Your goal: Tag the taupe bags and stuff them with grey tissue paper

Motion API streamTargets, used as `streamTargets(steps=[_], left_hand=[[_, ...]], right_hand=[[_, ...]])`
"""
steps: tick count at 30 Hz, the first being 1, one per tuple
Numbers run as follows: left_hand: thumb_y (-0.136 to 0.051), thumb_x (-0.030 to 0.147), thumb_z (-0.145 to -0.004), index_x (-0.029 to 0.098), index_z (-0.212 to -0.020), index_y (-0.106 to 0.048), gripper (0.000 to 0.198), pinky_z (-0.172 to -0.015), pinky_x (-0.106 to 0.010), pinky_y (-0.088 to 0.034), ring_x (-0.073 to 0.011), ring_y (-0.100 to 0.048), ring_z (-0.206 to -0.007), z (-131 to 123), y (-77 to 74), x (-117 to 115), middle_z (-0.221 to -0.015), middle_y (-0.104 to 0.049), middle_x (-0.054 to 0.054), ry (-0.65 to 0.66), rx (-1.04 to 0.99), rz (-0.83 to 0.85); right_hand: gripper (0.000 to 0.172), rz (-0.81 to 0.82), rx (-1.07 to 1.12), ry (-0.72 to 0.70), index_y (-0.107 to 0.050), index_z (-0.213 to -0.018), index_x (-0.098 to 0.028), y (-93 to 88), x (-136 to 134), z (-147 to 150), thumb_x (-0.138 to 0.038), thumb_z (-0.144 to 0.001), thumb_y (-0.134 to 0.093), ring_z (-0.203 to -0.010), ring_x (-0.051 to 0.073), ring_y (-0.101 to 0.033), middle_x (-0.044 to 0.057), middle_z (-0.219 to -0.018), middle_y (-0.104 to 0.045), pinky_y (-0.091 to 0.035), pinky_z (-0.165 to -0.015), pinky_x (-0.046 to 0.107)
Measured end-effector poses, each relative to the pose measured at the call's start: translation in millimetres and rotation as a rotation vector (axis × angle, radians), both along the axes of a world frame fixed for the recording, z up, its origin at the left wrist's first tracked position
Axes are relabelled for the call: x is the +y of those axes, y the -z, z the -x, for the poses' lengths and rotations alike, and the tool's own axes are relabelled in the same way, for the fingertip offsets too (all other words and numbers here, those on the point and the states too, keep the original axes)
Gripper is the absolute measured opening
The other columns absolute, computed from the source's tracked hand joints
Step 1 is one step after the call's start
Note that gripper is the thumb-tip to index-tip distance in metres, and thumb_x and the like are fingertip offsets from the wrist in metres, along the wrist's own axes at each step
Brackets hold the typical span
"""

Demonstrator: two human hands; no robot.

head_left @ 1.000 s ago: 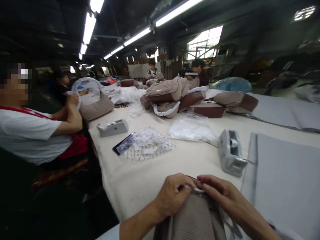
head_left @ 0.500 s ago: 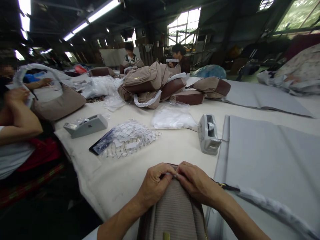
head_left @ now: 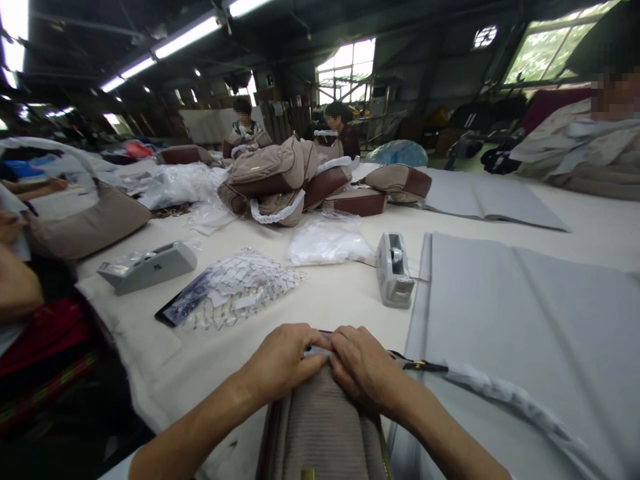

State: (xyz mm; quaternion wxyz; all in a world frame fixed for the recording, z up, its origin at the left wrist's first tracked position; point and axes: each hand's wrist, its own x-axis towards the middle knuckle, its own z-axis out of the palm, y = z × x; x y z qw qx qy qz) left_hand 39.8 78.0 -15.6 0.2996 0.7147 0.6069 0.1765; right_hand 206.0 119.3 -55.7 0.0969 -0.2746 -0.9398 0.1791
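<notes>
A taupe ribbed handbag [head_left: 323, 430] stands against the table's near edge, right in front of me. My left hand [head_left: 283, 360] and my right hand [head_left: 363, 367] meet at its top edge, fingers curled and pinching a small white piece there. A strap wrapped in white paper [head_left: 510, 400] trails off to the right from the bag. Beyond my hands stands a grey tape dispenser [head_left: 393, 270].
A bag of white tags [head_left: 235, 293], a second tape dispenser [head_left: 150, 265], a white plastic bundle [head_left: 327, 243] and grey paper sheets [head_left: 525, 313] lie on the cream table [head_left: 320, 300]. Finished handbags [head_left: 280, 183] are piled beyond. A co-worker's arm [head_left: 15, 287] is at left; other people sit farther back.
The view has swung right and slightly down, so the table items slid left. My hands have drawn closer together at the bag's top edge.
</notes>
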Motion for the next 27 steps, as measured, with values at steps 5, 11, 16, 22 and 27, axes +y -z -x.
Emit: streamTargets(steps=[5,11,16,22,27], left_hand=[[-0.050,0.018,-0.079,0.021,-0.075,-0.064,0.014,-0.068,-0.023,-0.040,-0.0162,-0.059,-0.073,-4,0.5,-17,-0.075,-0.066,0.001,-0.083,0.015,-0.072],[-0.048,0.029,-0.084,0.021,-0.071,-0.059,0.019,-0.059,-0.020,-0.039,-0.0135,-0.055,-0.060,-8,23.4,-38,-0.065,-0.060,0.003,-0.255,-0.112,-0.206],[-0.048,0.032,-0.083,0.020,-0.069,-0.060,0.022,-0.058,-0.020,-0.038,-0.0125,-0.054,-0.058,-11,37.6,-39,-0.062,-0.058,0.003,-0.349,-0.156,-0.211],[-0.049,0.030,-0.082,0.018,-0.072,-0.061,0.020,-0.059,-0.020,-0.039,-0.0130,-0.053,-0.062,-8,29.1,-34,-0.065,-0.057,0.002,-0.332,-0.199,-0.044],[-0.049,0.032,-0.082,0.017,-0.073,-0.060,0.020,-0.048,-0.018,-0.033,-0.0095,-0.042,-0.052,-6,30.6,-30,-0.059,-0.048,0.004,-0.355,-0.316,0.076]], right_hand=[[0.016,0.137,0.187,0.006,-0.059,-0.094,-0.017,-10.6,10,-14,-0.024,-0.088,-0.046,-0.082,0.019,-0.055,0.006,-0.089,-0.062,-0.041,-0.076,0.032],[0.026,0.320,0.560,0.922,-0.066,-0.086,-0.017,-10.0,100,-90,-0.040,-0.081,-0.055,-0.080,0.019,-0.056,0.003,-0.082,-0.064,-0.041,-0.072,0.030],[0.018,0.612,0.442,1.134,-0.064,-0.073,-0.013,11.7,162,-108,-0.030,-0.077,-0.063,-0.054,0.011,-0.048,-0.001,-0.060,-0.054,-0.038,-0.053,0.024],[0.020,0.934,0.409,1.208,-0.051,-0.069,-0.014,15.1,183,-88,-0.022,-0.084,-0.061,-0.044,0.004,-0.036,-0.008,-0.058,-0.044,-0.033,-0.043,0.018],[0.026,1.041,0.606,1.143,-0.044,-0.060,-0.016,-15.0,176,-92,-0.015,-0.082,-0.058,-0.040,0.004,-0.031,-0.009,-0.047,-0.037,-0.028,-0.040,0.017]])
